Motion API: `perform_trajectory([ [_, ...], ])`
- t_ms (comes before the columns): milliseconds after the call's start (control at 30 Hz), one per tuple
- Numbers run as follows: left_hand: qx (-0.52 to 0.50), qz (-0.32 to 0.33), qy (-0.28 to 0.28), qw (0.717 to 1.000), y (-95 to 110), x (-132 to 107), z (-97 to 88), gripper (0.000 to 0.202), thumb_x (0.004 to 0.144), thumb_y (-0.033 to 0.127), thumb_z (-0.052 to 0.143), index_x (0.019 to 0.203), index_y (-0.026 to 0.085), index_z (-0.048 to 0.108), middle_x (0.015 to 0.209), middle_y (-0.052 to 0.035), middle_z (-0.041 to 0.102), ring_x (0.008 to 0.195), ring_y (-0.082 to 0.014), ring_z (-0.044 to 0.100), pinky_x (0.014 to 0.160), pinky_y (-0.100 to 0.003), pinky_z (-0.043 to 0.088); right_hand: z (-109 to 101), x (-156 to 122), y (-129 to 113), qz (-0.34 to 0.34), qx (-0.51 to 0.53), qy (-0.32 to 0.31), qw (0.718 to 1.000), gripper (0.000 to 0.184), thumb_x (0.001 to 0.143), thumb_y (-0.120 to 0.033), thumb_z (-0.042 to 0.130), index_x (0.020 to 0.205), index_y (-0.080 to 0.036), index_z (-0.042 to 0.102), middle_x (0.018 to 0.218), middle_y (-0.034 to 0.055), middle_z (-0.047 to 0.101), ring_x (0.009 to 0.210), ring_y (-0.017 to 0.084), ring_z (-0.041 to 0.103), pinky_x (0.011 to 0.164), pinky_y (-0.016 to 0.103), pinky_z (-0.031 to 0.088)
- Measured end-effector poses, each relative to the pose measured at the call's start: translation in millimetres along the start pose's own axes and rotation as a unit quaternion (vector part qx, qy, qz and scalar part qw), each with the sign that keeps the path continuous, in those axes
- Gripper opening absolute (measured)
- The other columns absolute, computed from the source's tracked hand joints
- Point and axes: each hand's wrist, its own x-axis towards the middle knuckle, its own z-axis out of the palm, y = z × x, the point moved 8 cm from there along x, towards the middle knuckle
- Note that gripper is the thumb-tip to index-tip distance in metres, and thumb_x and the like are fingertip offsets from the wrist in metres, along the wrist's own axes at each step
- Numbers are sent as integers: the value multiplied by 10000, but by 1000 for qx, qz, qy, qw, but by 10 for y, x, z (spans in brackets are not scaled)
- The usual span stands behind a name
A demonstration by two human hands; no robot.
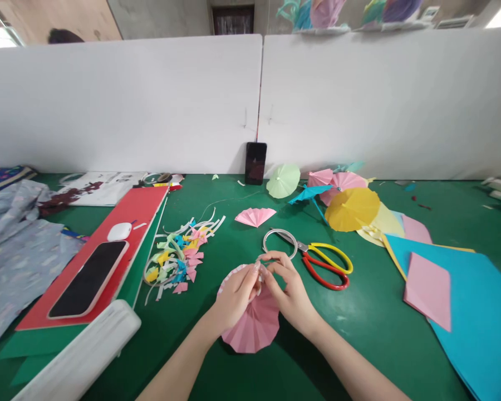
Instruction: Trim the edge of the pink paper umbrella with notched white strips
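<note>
A round pink pleated paper disc (251, 328) is under and between my hands. My left hand (234, 296) is closed in a pinch over its upper part. My right hand (290, 292) is also closed, with thumb and fingertips meeting the left ones. Something small and whitish shows between the fingertips, too small to name. Just beyond my right hand lies a coil of pale wire (266, 240), beside scissors (323, 262) with one yellow and one red handle. A folded pink paper fan (255, 216) lies farther back.
Paper parasols in green (284, 181), blue (309, 193) and yellow (353, 210) stand at the back right. Blue paper sheets (480, 301) lie right. Left are paper scraps (183, 253), a phone (89, 278) on a red sheet (137, 214), and a long white object (87, 351).
</note>
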Motion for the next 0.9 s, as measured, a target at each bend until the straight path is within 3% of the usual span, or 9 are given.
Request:
perform_trajectory([
  [500, 136, 63, 53, 987, -6, -12, 2, 279, 950, 377, 289, 746, 219, 395, 691, 33, 422, 669, -147, 421, 630, -291, 314, -21, 2, -3, 15, 49, 36, 998, 295, 926, -259, 457, 657, -193, 559, 953, 93, 573, 962, 219, 576, 882, 381, 453],
  [767, 169, 72, 68, 981, 33, -24, 5, 286, 941, 361, 295, 699, 221, 352, 639, 43, 398, 607, -144, 384, 583, -289, 269, -19, -4, 3, 21, 51, 46, 997, 283, 912, -280, 484, 657, -194, 573, 963, 90, 568, 970, 219, 569, 892, 375, 435],
  [900, 153, 73, 93, 981, 58, -21, -99, 289, 943, 368, 306, 695, 221, 327, 611, 57, 350, 574, -128, 343, 560, -276, 251, -82, 4, 55, 36, 50, 74, 995, 300, 918, -299, 480, 638, -205, 534, 939, 78, 573, 957, 216, 565, 891, 375, 416],
])
